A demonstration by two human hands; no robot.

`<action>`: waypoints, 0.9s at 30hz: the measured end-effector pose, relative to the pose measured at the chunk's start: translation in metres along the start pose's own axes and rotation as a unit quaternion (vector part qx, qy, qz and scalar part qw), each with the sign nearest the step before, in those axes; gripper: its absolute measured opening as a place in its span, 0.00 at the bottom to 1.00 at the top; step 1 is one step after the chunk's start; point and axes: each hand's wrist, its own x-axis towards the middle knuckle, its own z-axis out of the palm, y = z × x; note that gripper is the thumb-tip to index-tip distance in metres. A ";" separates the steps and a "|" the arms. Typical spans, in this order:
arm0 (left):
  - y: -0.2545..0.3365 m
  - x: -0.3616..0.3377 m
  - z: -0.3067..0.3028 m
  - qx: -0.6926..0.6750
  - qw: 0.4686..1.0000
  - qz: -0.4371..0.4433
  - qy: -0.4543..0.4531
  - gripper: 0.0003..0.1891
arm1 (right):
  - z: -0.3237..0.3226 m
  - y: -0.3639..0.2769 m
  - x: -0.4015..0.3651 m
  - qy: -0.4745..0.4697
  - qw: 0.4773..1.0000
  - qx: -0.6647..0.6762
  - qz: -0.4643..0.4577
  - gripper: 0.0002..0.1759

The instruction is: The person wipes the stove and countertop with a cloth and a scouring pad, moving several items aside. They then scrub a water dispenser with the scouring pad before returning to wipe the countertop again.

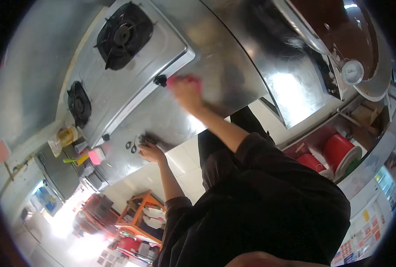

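Observation:
My right hand (pixel 188 97) is closed on a bright pink cloth (pixel 193 82), pressed to the steel counter (pixel 224 66) beside the stove's front corner. Blur softens this hand and the cloth. A black stove knob (pixel 160 80) is just left of the cloth. Near the counter's front edge my left hand (pixel 152 152) rests with its fingers partly spread. Against its fingertips lies a dark, tangled clump (pixel 148 138), whose kind I cannot make out. Black-handled scissors (pixel 132 146) lie beside that hand. The silver gas stove (pixel 149 53) has two black burners.
A large pan of brown liquid (pixel 340 31) with a dial thermometer (pixel 352 72) stands at upper right. Red containers (pixel 338 149) sit on a low shelf. Beyond the stove are a pink-and-white sponge (pixel 96 155) and a yellowish jar (pixel 68 135). An orange rack (pixel 138 213) stands lower left.

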 end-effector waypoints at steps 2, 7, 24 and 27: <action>0.006 -0.005 -0.008 -0.013 1.000 0.017 0.000 0.14 | 0.037 -0.038 -0.026 0.073 0.944 0.154 -0.283 0.13; -0.004 -0.004 -0.002 -0.044 0.998 0.038 -0.006 0.13 | -0.047 0.064 0.007 -0.030 0.946 0.127 -0.295 0.13; -0.128 0.083 -0.038 -0.302 0.890 0.161 -0.300 0.19 | -0.087 0.177 -0.120 0.143 0.990 0.000 0.013 0.27; -0.143 0.105 -0.015 -0.341 0.866 0.167 -0.325 0.18 | -0.053 0.108 -0.162 0.164 0.974 -0.033 0.152 0.24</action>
